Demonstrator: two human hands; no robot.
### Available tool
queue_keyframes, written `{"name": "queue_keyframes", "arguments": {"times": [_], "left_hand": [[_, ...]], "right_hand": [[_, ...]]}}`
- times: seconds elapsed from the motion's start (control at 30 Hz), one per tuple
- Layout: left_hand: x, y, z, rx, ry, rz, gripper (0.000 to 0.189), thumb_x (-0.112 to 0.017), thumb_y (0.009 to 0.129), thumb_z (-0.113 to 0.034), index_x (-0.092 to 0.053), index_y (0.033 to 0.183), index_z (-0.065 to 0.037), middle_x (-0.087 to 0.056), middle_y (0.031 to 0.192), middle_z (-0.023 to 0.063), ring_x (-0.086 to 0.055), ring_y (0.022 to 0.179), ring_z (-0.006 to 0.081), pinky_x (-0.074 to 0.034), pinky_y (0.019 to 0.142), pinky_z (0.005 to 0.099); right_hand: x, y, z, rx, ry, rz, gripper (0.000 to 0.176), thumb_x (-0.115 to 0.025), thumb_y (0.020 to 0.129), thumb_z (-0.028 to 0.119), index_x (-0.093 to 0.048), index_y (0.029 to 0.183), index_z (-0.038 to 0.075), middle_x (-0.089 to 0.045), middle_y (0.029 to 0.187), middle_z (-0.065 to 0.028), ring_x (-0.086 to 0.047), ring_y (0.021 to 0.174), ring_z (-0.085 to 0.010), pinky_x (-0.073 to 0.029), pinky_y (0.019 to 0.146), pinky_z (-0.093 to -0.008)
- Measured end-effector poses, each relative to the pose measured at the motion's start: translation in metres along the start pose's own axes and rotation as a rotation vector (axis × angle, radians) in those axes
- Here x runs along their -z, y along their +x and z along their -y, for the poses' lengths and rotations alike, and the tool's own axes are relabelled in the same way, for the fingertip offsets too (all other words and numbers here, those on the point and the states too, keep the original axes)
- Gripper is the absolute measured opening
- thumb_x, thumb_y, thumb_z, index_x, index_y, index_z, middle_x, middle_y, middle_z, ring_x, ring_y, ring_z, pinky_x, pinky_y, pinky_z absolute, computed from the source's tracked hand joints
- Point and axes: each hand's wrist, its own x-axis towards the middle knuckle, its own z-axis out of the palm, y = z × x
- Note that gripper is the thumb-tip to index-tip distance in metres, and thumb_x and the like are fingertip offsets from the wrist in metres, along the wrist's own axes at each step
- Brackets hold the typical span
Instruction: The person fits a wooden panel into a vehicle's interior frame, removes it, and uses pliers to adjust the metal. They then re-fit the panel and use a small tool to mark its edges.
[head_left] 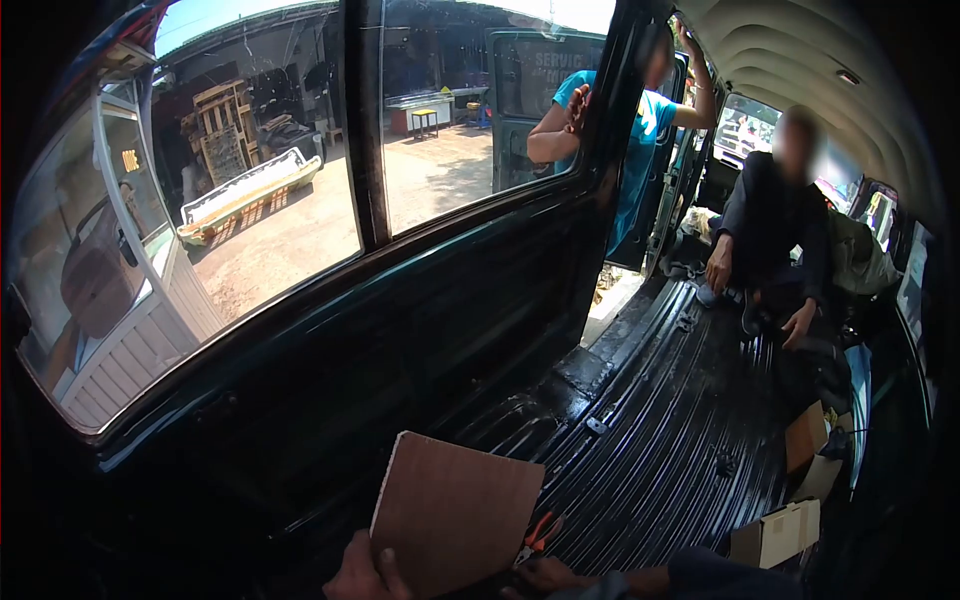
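My left hand (368, 572) grips the lower left edge of a flat brown board (455, 515), which stands tilted at the bottom centre. Right of the board's lower corner is my right hand (550, 574), low in the frame and in shadow. Orange-handled pliers (540, 532) lie against or just above its fingers; whether the hand holds them is too dark to tell. Beneath and beyond is the ridged black van floor (650, 450).
A dark side panel (400, 320) with windows runs along the left. A person in blue (640, 150) leans at the open doorway; another in dark clothes (775, 220) sits at the rear. Open cardboard boxes (790, 533) stand at the lower right.
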Motion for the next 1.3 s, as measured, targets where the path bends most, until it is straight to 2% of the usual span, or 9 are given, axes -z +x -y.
{"name": "queue_keyframes", "arguments": {"times": [0.17, 0.23, 0.5, 0.57, 0.7, 0.77, 0.8, 0.87, 1.3], "left_hand": [[0.007, -0.007, -0.027, -0.095, -0.024, 0.028, 0.040, -0.059, 0.099, -0.028, -0.059, 0.123, 0.003, -0.069, 0.107, 0.0249, -0.072, 0.087, 0.0401, -0.059, 0.070, 0.0411], [0.003, -0.012, -0.028, -0.158, -0.030, 0.001, 0.038, -0.060, 0.099, -0.028, -0.060, 0.122, 0.003, -0.070, 0.103, 0.0228, -0.072, 0.082, 0.0379, -0.059, 0.066, 0.0396], [0.003, -0.026, -0.049, -0.384, -0.052, -0.100, 0.030, -0.065, 0.094, -0.022, -0.064, 0.116, -0.001, -0.063, 0.078, 0.0122, -0.062, 0.058, 0.0267, -0.050, 0.052, 0.0347], [0.001, -0.025, -0.053, -0.442, -0.095, -0.136, 0.029, -0.065, 0.094, -0.021, -0.064, 0.115, -0.001, -0.061, 0.077, 0.0111, -0.060, 0.058, 0.0260, -0.049, 0.052, 0.0345], [0.004, -0.028, -0.055, -0.427, -0.099, -0.100, 0.029, -0.066, 0.094, -0.020, -0.064, 0.115, -0.001, -0.061, 0.077, 0.0110, -0.059, 0.056, 0.0260, -0.049, 0.052, 0.0344], [0.002, -0.028, -0.054, -0.443, -0.096, -0.123, 0.029, -0.066, 0.093, -0.020, -0.064, 0.115, -0.001, -0.061, 0.076, 0.0110, -0.058, 0.056, 0.0262, -0.049, 0.052, 0.0338], [0.003, -0.027, -0.054, -0.438, -0.099, -0.119, 0.029, -0.066, 0.093, -0.020, -0.064, 0.115, -0.001, -0.061, 0.076, 0.0110, -0.058, 0.056, 0.0262, -0.049, 0.052, 0.0338], [0.003, -0.027, -0.055, -0.446, -0.075, -0.129, 0.029, -0.066, 0.094, -0.019, -0.064, 0.115, 0.000, -0.061, 0.077, 0.0110, -0.059, 0.057, 0.0258, -0.048, 0.053, 0.0333], [0.002, -0.029, -0.055, -0.460, -0.059, -0.144, 0.028, -0.067, 0.091, -0.018, -0.065, 0.113, 0.001, -0.063, 0.078, 0.0102, -0.061, 0.061, 0.0232, -0.049, 0.054, 0.0320]], "right_hand": [[-0.020, 0.065, -0.058, 0.063, 0.041, 0.066, 0.087, -0.065, 0.091, 0.053, -0.022, 0.157, 0.014, -0.022, 0.163, -0.0130, -0.020, 0.151, -0.0324, -0.020, 0.123, -0.0446], [-0.028, 0.087, -0.085, 0.632, -0.517, -0.137, 0.065, -0.052, 0.095, 0.052, -0.049, 0.137, 0.003, -0.063, 0.116, -0.0276, -0.064, 0.105, -0.0431, -0.055, 0.087, -0.0484], [-0.048, 0.149, -0.159, 0.835, -0.387, -0.302, 0.061, -0.058, 0.092, 0.046, -0.051, 0.135, 0.003, -0.051, 0.126, -0.0345, -0.066, 0.088, -0.0479, -0.059, 0.077, -0.0485], [-0.098, 0.227, -0.223, 0.657, -0.393, -0.219, 0.045, -0.044, 0.101, 0.025, -0.046, 0.142, 0.006, -0.058, 0.132, -0.0220, -0.060, 0.118, -0.0371, -0.051, 0.098, -0.0460], [-0.039, 0.112, -0.097, 0.481, -0.272, -0.092, 0.044, -0.034, 0.105, 0.021, -0.045, 0.145, 0.010, -0.047, 0.147, -0.0144, -0.048, 0.134, -0.0259, -0.045, 0.108, -0.0458], [-0.055, 0.133, -0.112, 0.590, -1.907, -0.554, 0.045, -0.029, 0.106, 0.024, -0.040, 0.150, 0.018, -0.035, 0.156, -0.0115, -0.036, 0.142, -0.0163, -0.037, 0.116, -0.0424], [-0.058, 0.136, -0.107, 0.590, -1.909, -0.545, 0.045, -0.029, 0.106, 0.024, -0.040, 0.150, 0.018, -0.035, 0.156, -0.0115, -0.036, 0.142, -0.0163, -0.037, 0.116, -0.0424], [-0.063, 0.140, -0.098, 0.121, -1.970, -1.841, 0.048, -0.033, 0.106, 0.028, -0.034, 0.152, 0.016, -0.030, 0.159, -0.0112, -0.033, 0.143, -0.0173, -0.029, 0.120, -0.0369], [-0.065, 0.148, -0.114, 0.434, -2.063, -1.369, 0.053, -0.044, 0.102, 0.027, -0.033, 0.151, 0.012, -0.031, 0.157, -0.0125, -0.032, 0.144, -0.0201, -0.031, 0.119, -0.0364]]}}
